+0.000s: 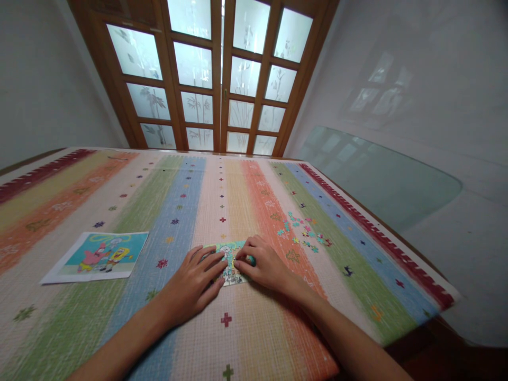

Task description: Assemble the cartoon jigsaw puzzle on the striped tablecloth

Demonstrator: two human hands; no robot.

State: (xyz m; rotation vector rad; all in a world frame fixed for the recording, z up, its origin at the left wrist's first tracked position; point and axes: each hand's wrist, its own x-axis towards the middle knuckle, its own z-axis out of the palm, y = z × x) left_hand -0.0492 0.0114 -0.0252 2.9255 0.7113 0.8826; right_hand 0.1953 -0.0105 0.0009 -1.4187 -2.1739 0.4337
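Note:
A small, partly assembled jigsaw puzzle lies flat on the striped cloth right in front of me. Across its left part rests my left hand, fingers spread and palm down. My right hand is over its right part, thumb and index finger pinched together at the puzzle's surface. A bit of teal, which looks like a puzzle piece, shows inside the curled fingers of that hand. Both hands cover much of the picture. Loose puzzle pieces, mostly teal with some pink and yellow, lie scattered beyond my right hand.
To the left lies a printed picture sheet with a pink and a yellow cartoon figure. The striped tablecloth covers the table, whose right edge slants past a glass panel. Wooden glazed doors stand behind.

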